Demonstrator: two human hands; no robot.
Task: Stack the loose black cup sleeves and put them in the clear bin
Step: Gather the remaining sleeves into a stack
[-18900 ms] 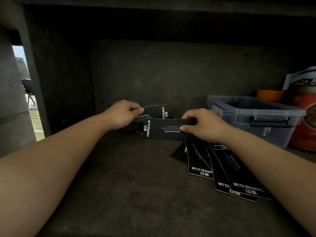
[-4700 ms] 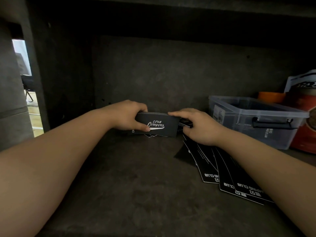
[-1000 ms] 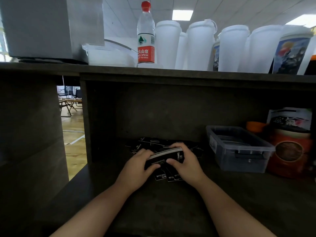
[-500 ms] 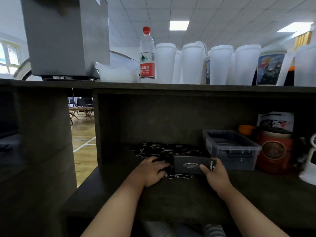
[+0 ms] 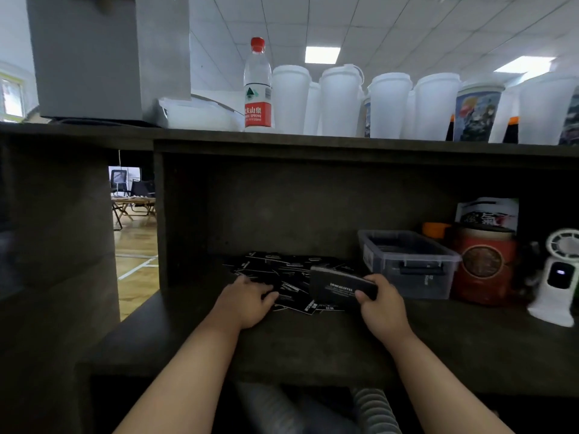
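My right hand grips the right end of a thick stack of black cup sleeves with white "DRINK&COFFEE" print, held just above the shelf and left of the clear bin. Several loose black sleeves lie scattered on the dark shelf behind and under the stack. My left hand rests on the front left of that loose pile, fingers lying on the sleeves. The bin stands open on the shelf's right side; its contents are too dim to tell.
Right of the bin stand a red canister, an orange lid and a small white fan. The upper shelf carries a water bottle, several white cups and a grey box. A ribbed hose lies below.
My head has pulled back from the shelf. The stack, held in both hands a second ago, is now in my right hand alone and has moved right toward the bin; my left hand dropped onto the loose pile.
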